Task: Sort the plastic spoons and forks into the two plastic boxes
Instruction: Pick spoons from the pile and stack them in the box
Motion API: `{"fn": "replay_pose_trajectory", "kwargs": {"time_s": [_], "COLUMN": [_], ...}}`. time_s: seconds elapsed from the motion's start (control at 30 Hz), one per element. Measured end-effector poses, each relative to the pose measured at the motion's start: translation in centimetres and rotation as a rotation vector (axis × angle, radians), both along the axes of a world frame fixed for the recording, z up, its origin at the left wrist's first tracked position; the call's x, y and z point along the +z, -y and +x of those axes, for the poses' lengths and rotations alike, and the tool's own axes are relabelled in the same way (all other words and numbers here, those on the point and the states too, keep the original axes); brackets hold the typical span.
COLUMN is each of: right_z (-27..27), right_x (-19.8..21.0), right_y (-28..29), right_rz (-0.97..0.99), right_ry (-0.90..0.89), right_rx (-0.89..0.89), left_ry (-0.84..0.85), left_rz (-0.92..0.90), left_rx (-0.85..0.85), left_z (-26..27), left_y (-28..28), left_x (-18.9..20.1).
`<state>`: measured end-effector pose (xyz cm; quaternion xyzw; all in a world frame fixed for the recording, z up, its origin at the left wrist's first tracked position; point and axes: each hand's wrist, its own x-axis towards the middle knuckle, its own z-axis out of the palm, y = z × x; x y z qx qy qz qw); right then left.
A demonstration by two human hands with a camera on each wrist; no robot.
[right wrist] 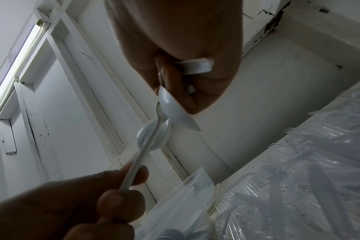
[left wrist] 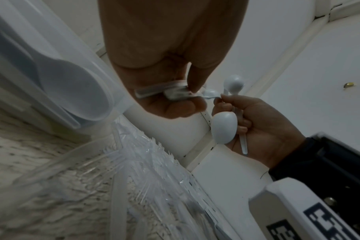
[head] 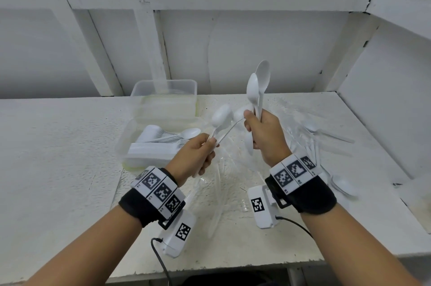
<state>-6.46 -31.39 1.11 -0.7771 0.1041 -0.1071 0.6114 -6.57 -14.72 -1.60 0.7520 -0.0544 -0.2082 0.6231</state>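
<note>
My left hand [head: 205,148] grips the handles of a few white plastic spoons [head: 221,116], their bowls pointing up and right. My right hand [head: 255,128] holds a bunch of white spoons [head: 257,86] upright, with one bowl [head: 249,144] hanging below the fist. Both hands are raised close together over the table. In the left wrist view the left hand [left wrist: 175,100] clasps handle ends beside the right hand [left wrist: 257,128]. The near clear box [head: 123,145] holds stacked white spoons. The far clear box [head: 163,89] stands behind it, its contents unclear.
Clear plastic forks [head: 221,183] lie heaped on crinkled wrap on the white table [head: 58,157] under the hands. More forks and loose spoons [head: 345,186] lie at the right. White walls close in behind and to the right.
</note>
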Motion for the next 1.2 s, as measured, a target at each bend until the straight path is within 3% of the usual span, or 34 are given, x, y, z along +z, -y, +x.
{"fn": "replay_pose_trajectory", "kwargs": {"time_s": [0.27,0.73,0.9,1.0,1.2], "right_z": [-0.1,0.4,0.9,1.4,1.8], "right_x": [-0.1,-1.6,-2.3,-2.3,-2.6], "right_y": [-0.4,-0.9,-0.6,-0.3,0.5], "right_rz": [-0.021,-0.046,-0.024,0.045,0.071], "right_ry": [-0.001,0.013,-0.033,-0.104,-0.126], "right_rx": [0.061,0.057,0.022,0.091,0.083], "left_ry": [-0.056,-0.066,-0.121,-0.16,-0.112], "left_rz": [-0.127,-0.134,-0.114,-0.14,-0.107], "left_rx": [0.028,0.095,0.081,0.055,-0.026], "left_z": [-0.4,0.2,0.5,0.5,0.5], "left_y": [0.1,1.4,1.8,1.9,1.6], "left_x": [0.1,0.3,0.3,0.5,0.8]}}
